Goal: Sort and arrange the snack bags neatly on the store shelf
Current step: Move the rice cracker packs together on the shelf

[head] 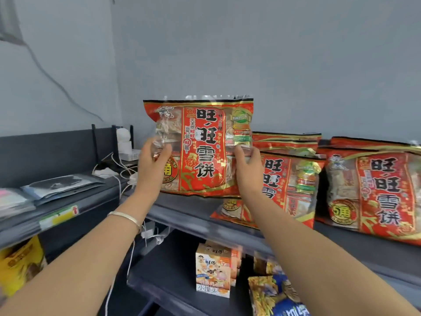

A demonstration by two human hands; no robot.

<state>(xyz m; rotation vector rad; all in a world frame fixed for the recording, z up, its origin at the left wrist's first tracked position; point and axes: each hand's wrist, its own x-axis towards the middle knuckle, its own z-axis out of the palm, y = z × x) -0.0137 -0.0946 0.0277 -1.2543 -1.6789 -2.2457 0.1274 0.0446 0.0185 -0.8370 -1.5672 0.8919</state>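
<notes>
A large red snack bag (200,142) with black characters stands upright at the left end of the top shelf (182,213). My left hand (151,165) grips its left edge and my right hand (248,169) grips its right side. More red bags of the same kind lean to its right: one (289,190) just behind my right hand, with further bags (287,140) stacked behind it, and another (373,192) at the far right.
On the lower shelf stand small snack boxes (213,270) and blue-yellow bags (273,295). A grey side shelf (68,208) on the left carries flat plastic packets, white cables and a router (125,144). A yellow bag (20,265) sits below it. The grey wall is close behind.
</notes>
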